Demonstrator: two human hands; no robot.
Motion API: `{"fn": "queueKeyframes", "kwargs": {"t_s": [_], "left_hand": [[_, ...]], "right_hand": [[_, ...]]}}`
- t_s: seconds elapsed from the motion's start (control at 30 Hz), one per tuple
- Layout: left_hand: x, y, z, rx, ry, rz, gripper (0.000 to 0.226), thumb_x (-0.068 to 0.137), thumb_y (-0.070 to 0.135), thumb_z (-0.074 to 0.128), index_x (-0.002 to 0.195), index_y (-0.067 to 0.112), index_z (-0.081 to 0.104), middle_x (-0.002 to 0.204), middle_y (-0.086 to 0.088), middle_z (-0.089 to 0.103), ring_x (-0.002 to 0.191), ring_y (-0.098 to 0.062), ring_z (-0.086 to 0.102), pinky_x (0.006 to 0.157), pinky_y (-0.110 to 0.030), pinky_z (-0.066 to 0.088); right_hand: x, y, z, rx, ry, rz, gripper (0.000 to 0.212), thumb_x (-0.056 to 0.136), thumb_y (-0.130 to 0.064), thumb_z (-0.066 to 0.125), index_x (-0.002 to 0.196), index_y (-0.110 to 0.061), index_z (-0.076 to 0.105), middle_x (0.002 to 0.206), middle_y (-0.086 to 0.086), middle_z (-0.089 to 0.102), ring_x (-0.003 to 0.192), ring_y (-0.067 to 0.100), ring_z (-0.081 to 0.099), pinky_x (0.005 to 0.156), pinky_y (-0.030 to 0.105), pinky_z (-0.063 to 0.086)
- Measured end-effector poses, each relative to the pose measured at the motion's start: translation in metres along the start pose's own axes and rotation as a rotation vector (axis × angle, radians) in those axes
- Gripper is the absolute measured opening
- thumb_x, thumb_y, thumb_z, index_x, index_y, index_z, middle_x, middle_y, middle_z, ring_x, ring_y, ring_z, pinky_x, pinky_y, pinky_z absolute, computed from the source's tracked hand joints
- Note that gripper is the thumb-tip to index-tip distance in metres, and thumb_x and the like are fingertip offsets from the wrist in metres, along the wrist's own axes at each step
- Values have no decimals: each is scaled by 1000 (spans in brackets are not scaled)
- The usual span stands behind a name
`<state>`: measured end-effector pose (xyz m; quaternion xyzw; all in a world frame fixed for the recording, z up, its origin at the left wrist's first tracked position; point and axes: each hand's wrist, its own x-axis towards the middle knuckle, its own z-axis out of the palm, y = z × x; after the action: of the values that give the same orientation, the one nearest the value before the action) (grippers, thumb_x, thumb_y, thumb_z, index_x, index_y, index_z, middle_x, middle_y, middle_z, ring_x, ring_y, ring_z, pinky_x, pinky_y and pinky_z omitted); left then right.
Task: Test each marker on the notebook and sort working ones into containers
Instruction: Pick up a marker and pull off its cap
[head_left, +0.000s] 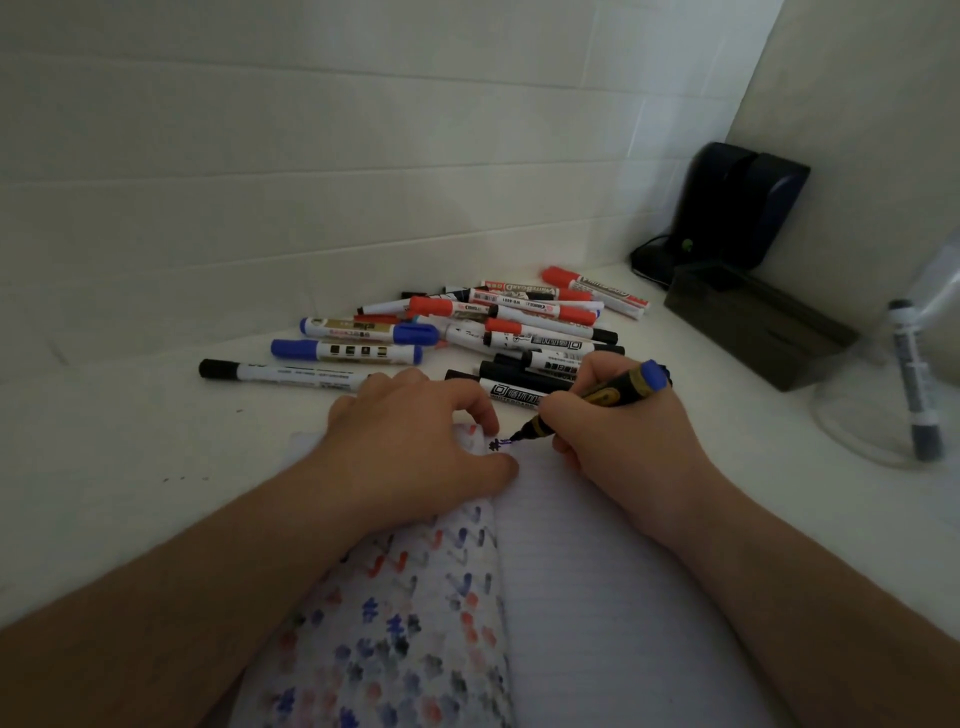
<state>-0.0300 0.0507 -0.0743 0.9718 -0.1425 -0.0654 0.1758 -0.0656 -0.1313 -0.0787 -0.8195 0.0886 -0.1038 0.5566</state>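
Head view shows the right hand (618, 441) gripping a black and gold marker (597, 397), its tip touching the notebook (597, 597) beside fresh blue scribbles. The left hand (415, 447) presses flat on the notebook's left page. A pile of markers (467, 332) lies just beyond both hands, and a clear container (883, 415) holding one marker stands to the right of the right hand.

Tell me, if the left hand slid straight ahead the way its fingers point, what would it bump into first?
Probably the right hand, which holds the blue-capped marker. The left hand rests on the notebook with fingers aimed right at it, nearly touching, though depth is hard to judge.
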Motion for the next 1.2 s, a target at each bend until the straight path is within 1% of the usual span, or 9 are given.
{"fn": "queueKeyframes", "kwargs": {"t_s": [0.2,0.4,0.7,0.83,0.93,1.0,1.07,1.13,1.2], "left_hand": [[0,-1,0,-8,3,11,42,67,81,65,101,57,55,106,11,49,116,-19,45,100,-46,42],[1,-1,1,5,6,3,42,68,82,65,100,56,55,101,11,46,113,-19,45,99,-45,42],[-2,1,0,3,15,11,42,70,81,64,101,57,54,105,11,47,114,-19,44,100,-45,42],[-1,-1,1,11,10,19,41,71,82,62,103,58,52,106,12,46,114,-18,43,100,-45,41],[-3,-4,1,-12,24,75,50,74,80,61,117,61,42,106,15,44,114,-16,43,100,-44,40],[-4,-5,1,-141,84,127,56,83,68,64,126,59,30,108,17,46,110,-11,45,96,-39,42],[-4,-8,0,-329,146,181,43,98,42,58,125,48,25,111,14,51,104,-6,50,89,-27,44],[-4,-11,-3,-379,177,247,32,104,21,48,119,38,25,115,14,55,102,-2,56,83,-13,46],[-5,-13,-5,-386,136,299,27,105,17,47,114,35,30,116,22,58,107,6,57,88,-10,46]], "right_hand": [[-2,-1,1,-50,-11,-57,15,83,-7,75,81,2,63,67,19,68,54,16,62,55,31,56],[0,0,1,13,-18,-16,16,84,-6,75,74,-7,63,57,6,67,51,11,61,49,21,53],[0,1,0,-16,-31,-52,19,83,-7,73,74,-1,57,62,22,60,53,14,58,50,26,52],[4,2,-4,213,-9,41,27,87,-4,69,67,-14,54,59,8,53,50,11,53,44,20,42],[5,1,-10,432,-25,60,33,91,-4,70,64,-20,58,56,6,49,46,12,43,40,22,34],[3,0,-14,554,-91,43,26,86,-9,77,68,-20,62,57,5,48,46,13,40,39,22,31],[3,0,-20,622,-181,35,16,76,-21,84,74,-21,68,61,6,50,51,14,42,42,22,32],[5,2,-27,698,-263,58,18,75,-26,88,79,-21,71,65,5,54,56,16,45,45,24,35],[6,3,-30,796,-318,95,24,65,-33,84,81,-19,72,65,3,57,59,16,49,49,25,39]]}}
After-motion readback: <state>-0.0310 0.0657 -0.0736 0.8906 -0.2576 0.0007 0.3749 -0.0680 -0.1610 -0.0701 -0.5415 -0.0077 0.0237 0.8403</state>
